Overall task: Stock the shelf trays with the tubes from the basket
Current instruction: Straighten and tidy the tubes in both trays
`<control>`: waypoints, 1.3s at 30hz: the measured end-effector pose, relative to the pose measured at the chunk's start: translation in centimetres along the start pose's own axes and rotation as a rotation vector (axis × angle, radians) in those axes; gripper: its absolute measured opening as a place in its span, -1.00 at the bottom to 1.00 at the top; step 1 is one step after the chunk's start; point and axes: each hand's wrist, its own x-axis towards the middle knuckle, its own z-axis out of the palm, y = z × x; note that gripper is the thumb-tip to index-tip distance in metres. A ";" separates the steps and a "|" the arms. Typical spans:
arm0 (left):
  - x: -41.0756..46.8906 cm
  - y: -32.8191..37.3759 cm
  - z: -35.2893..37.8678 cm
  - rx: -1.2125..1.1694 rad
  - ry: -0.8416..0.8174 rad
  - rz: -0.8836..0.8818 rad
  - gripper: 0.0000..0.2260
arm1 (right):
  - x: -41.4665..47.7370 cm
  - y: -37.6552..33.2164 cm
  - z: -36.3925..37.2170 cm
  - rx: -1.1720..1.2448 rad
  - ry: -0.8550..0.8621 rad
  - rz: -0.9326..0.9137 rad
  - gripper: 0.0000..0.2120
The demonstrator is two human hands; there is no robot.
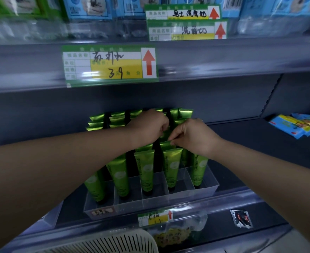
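- The right hand [192,138] pinched the flat crimped top of a green tube [166,145] between thumb and forefinger, the other fingers loosely curled behind.
- The left hand [150,126] sat just beside it, knuckles up and fingers curled tight down among the tube tops; whether it was grasping one, I could not tell.
- The pinched tube stood in the second row from the tray's front edge, in the fourth lane from the left, directly under the right fingertips.
- Its long axis ran upright, crimped end up and dark cap down, leaning slightly back.
- The other tubes [144,170] stood the same way, in five lanes running from the front edge toward the back. They were glossy green plastic with shiny flat seals, a pale round mark and lettering down the body.
- The tray [150,201] was clear hard plastic, rectangular, with thin clear dividers, and it rested near the front edge of the dark shelf [250,143].
- Toward the shelf's right back corner lay blue and yellow packets [296,125], well apart from the tray.
- A small green and yellow price tag [155,218] hung on the shelf's front lip; a larger one [110,63] with a red arrow was on the lip above.
- Below the lip were a cream slotted plastic basket [114,242], a clear bag [177,232] and a silver foil sachet [241,219].
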 end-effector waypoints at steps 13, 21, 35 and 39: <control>0.4 0.2 -0.8 -0.031 -0.020 0.011 -0.82 | -1.0 1.0 -4.0 0.055 0.086 0.026 -0.86; 1.9 2.8 -1.1 -0.082 0.049 0.070 -0.81 | -2.9 3.7 -6.0 0.059 0.122 0.098 -0.91; 4.3 5.4 0.2 -0.018 -0.102 0.070 -0.76 | -2.9 5.9 -4.2 0.027 0.107 0.165 -0.88; 4.4 5.3 0.8 -0.005 -0.089 0.076 -0.78 | -2.7 6.0 -3.8 0.087 0.115 0.175 -0.92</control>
